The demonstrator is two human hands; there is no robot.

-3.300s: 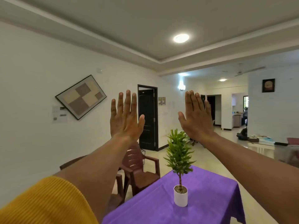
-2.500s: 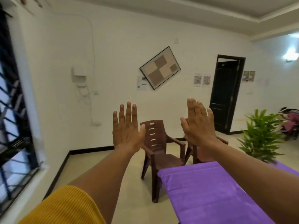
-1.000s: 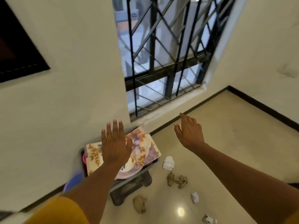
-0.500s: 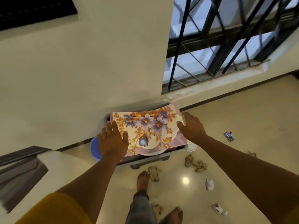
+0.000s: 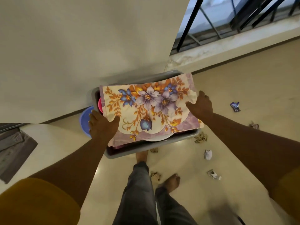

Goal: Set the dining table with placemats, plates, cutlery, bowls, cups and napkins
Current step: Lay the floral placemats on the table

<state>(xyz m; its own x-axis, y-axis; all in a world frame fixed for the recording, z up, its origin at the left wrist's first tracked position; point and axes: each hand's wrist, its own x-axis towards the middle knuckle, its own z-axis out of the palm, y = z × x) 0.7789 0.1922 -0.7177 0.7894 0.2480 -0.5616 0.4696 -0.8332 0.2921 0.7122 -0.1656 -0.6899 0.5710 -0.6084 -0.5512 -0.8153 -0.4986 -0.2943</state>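
Barely begun: floral placemats being taken from the grey tub on the floor.

Both hands hold the floral placemat lying atop the grey tub: left hand pinches its near-left edge, thumb on top; right hand grips the right edge. Nothing looks laid yet; plates, cutlery, bowls, cups and napkins remain. A wall stands close behind the tub, scattered paper scraps lie to its right, and bare floor opens nearer the person.
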